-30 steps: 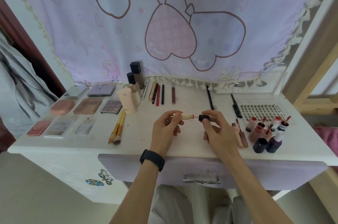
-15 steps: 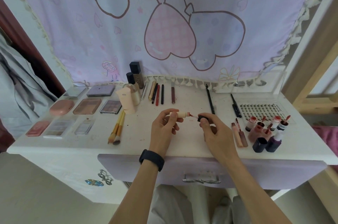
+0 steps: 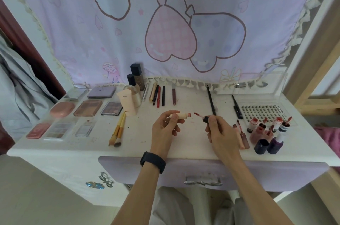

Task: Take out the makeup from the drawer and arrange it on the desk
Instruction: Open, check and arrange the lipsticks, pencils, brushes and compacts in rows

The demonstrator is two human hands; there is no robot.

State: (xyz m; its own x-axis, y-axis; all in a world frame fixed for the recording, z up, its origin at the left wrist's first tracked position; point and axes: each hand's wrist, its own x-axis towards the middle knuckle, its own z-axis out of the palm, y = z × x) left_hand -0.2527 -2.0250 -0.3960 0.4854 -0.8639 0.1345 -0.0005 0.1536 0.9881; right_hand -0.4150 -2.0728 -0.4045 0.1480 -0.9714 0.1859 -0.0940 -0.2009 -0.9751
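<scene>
- Your left hand [image 3: 164, 130] pinches the peach lip gloss tube [image 3: 181, 115] between thumb and fingers. It holds the tube level above the desk [image 3: 139, 132] at the centre of the frame, open mouth facing right.
- Your right hand [image 3: 221, 133] grips the dark cap [image 3: 206, 119]; its wand [image 3: 197, 114] points left at the tube's mouth, just apart from it.
- Just right of that hand, two slim gloss tubes [image 3: 242, 137] lie on the desk.
- Further right stands a cluster of opened lip tints [image 3: 261, 131], with a lash tray [image 3: 261, 112] behind.
- Left of centre lie two brushes [image 3: 117, 131]; palettes [image 3: 88, 108] fill the left side.
- Pencils [image 3: 158, 96] lie in a row at the back.
- At lower centre you see the lavender drawer [image 3: 285, 173] front.
</scene>
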